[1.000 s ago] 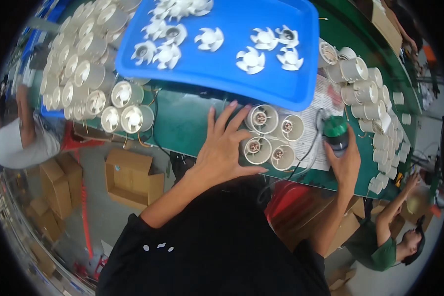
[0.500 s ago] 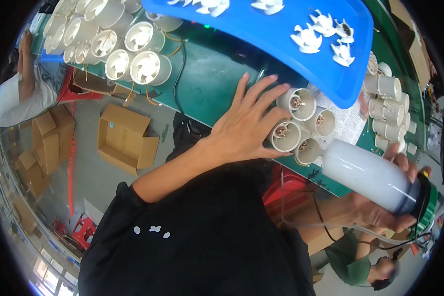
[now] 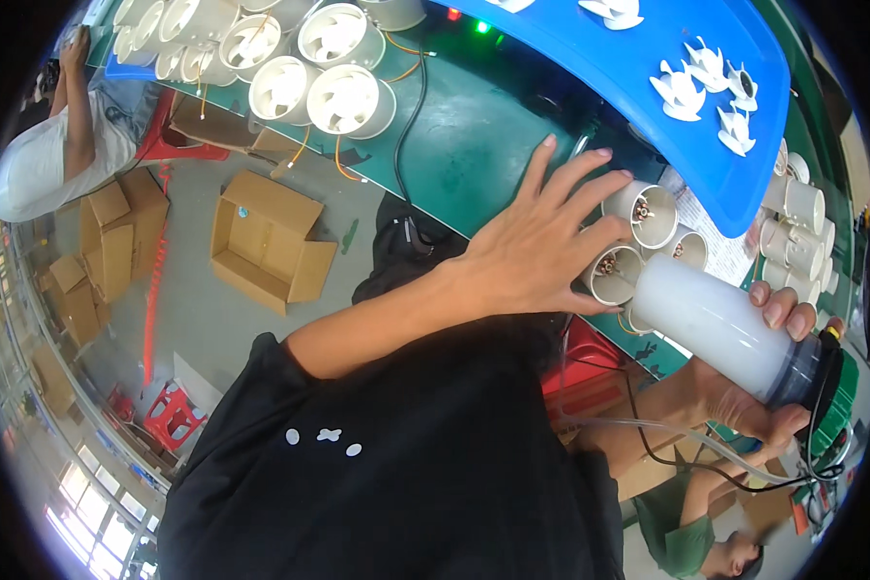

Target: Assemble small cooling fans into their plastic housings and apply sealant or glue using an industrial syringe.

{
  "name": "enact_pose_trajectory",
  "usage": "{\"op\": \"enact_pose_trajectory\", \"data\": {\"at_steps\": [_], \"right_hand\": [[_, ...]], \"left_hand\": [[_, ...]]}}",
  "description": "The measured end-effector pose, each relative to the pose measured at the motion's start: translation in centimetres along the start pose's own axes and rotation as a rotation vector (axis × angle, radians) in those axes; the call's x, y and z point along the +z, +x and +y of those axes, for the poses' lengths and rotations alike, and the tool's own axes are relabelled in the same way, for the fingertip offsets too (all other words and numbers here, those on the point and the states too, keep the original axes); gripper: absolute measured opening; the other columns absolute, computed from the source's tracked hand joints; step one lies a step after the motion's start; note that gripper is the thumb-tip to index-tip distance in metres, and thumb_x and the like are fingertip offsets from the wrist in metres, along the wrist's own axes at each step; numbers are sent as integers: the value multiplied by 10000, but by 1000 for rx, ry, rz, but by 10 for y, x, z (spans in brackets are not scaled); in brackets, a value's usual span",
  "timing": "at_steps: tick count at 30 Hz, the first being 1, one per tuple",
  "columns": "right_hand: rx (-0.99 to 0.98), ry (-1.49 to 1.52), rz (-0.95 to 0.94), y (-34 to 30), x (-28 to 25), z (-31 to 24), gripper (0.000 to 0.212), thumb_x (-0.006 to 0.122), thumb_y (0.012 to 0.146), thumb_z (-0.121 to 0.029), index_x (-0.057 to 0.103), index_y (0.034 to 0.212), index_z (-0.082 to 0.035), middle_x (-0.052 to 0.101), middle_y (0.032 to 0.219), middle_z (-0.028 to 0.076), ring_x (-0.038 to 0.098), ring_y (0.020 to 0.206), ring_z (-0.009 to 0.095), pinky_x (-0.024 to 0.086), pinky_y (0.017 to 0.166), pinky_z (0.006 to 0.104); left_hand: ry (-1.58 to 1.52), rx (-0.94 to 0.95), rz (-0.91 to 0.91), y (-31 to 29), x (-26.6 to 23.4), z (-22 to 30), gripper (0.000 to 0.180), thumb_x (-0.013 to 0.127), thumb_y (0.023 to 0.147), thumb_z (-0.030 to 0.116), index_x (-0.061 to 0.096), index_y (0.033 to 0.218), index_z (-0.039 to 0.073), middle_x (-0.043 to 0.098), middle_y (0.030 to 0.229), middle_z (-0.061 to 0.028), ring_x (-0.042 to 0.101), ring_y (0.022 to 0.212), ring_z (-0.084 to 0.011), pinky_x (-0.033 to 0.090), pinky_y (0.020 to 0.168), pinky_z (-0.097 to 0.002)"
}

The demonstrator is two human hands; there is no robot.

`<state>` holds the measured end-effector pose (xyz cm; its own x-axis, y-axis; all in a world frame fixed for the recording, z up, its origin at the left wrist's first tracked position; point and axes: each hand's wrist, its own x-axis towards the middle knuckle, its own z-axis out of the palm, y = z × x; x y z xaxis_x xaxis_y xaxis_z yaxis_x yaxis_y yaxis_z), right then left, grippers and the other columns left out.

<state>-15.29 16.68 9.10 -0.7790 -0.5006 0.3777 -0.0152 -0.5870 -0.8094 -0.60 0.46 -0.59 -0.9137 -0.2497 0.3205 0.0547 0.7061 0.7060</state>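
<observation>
My left hand [image 3: 527, 251] is spread beside a small cluster of off-white round plastic housings [image 3: 654, 224], its thumb and fingers touching their left side. Copper-wound motor cores show inside the housings. In my right hand [image 3: 733, 391] is a large dispensing syringe [image 3: 710, 314] filled with white material, lying nearly level. Its green cap [image 3: 834, 406] has a clear tube and a black cable running from it. The syringe's front end is at the near left housing [image 3: 609, 290] and hides much of the near right one. I cannot make out the tip.
A blue tray [image 3: 744, 198] with several white fan impellers [image 3: 679, 92] overhangs the green table [image 3: 454, 145]. More white housings stand at far left [image 3: 353, 101] and right [image 3: 793, 242], some with wires. Cardboard boxes [image 3: 266, 242] and a red stool [image 3: 172, 416] are on the floor. Other people sit nearby.
The view has shifted, so the table's things appear farther right. The syringe has moved left relative to the housings, from the near right one to the near left. My left hand stays against them.
</observation>
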Motion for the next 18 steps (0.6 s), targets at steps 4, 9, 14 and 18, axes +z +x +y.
{"op": "enact_pose_trajectory", "data": {"at_steps": [4,9,14,18], "right_hand": [[-17,-53,14,0,0,-6,918,716,741,-627,409,1351,-14,434,1046,95,445,921,250,370,842,446],[18,-34,-25,1,7,-4,851,733,707,-593,461,1292,-38,486,1022,89,466,922,250,358,897,454],[24,-59,-16,1,7,-7,856,740,695,-596,464,1284,-39,489,1023,90,471,930,253,358,904,455],[20,-61,28,1,11,-8,872,750,679,-599,469,1280,-35,488,1024,94,471,933,255,358,907,462]], "left_hand": [[-16,11,1,4,1,3,692,834,642,515,531,1129,128,378,1438,-153,270,1400,-403,134,1128,-675],[8,-4,-8,3,0,1,682,829,653,526,533,1133,144,380,1435,-157,257,1409,-405,113,1135,-672],[8,12,14,2,2,0,691,836,646,523,531,1135,140,390,1423,-154,259,1406,-401,114,1140,-665],[-6,13,34,2,3,-1,697,842,640,520,530,1131,136,394,1418,-150,271,1399,-398,117,1141,-662]]}}
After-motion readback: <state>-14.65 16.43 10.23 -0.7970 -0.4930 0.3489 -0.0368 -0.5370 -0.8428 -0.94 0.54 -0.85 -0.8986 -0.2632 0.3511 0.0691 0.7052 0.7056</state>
